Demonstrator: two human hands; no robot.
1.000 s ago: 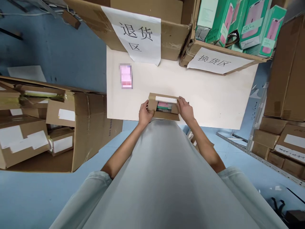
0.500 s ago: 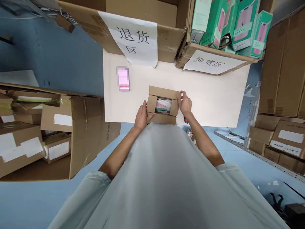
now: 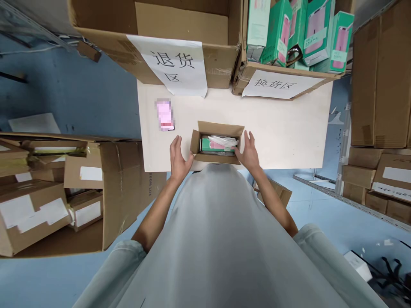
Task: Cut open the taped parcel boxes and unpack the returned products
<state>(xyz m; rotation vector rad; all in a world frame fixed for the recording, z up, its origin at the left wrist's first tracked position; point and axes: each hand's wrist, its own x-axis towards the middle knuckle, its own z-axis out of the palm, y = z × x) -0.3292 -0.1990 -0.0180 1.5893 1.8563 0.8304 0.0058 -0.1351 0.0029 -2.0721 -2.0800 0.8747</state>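
Observation:
A small cardboard box [image 3: 218, 159] stands at the table's near edge with its flaps folded outward. Inside it lies a green product box with a pink picture [image 3: 209, 146], partly covered by crumpled clear plastic wrap [image 3: 224, 140]. At the box's left side, my left hand [image 3: 180, 159] is open, its thumb by the left flap and its fingers spread away from it. My right hand [image 3: 249, 151] is open along the right side, thumb over the rim at that corner. Neither hand grips anything.
On the white table [image 3: 285, 132] lies a blurred pink-screened phone [image 3: 165, 115]. Behind stand a large carton with a paper sign [image 3: 173, 64] and a carton of green boxes [image 3: 317, 32]. A big carton of parcels [image 3: 120, 192] is at left; stacked cartons [image 3: 393, 171] are at right.
The small box's flaps have swung outward, showing more of the green box and plastic inside. My left hand has come off the flap and moved left; my right hand has spread open.

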